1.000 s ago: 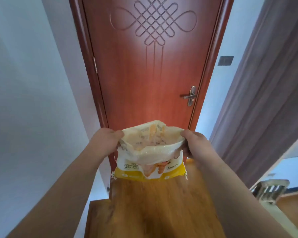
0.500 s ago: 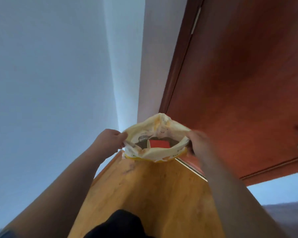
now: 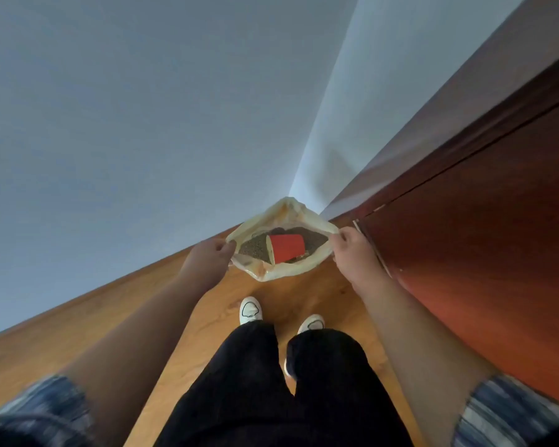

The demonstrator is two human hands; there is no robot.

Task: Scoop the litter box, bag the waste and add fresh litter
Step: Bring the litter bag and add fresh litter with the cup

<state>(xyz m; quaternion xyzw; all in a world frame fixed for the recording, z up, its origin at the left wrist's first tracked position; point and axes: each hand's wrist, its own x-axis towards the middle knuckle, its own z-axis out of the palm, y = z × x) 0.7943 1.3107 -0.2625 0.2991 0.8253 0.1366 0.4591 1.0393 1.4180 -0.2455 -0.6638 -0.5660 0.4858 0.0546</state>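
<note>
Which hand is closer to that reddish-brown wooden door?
Right. The right hand grips the pale plastic bag beside the door; the left hand grips its opposite rim, toward the grey wall.

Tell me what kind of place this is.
Most likely a hallway corner inside a home: a wooden floor, a plain white wall and a reddish wooden door close together. The open bag of litter fits a household chore.

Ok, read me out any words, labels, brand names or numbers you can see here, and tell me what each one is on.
No readable text anywhere in this view.
The cream plastic litter bag, pinched open by the left hand and right hand: only rim and inside show, no lettering.
The red paper cup on the grey litter: plain.
The white shoes: black outline marks, not letters.
</note>
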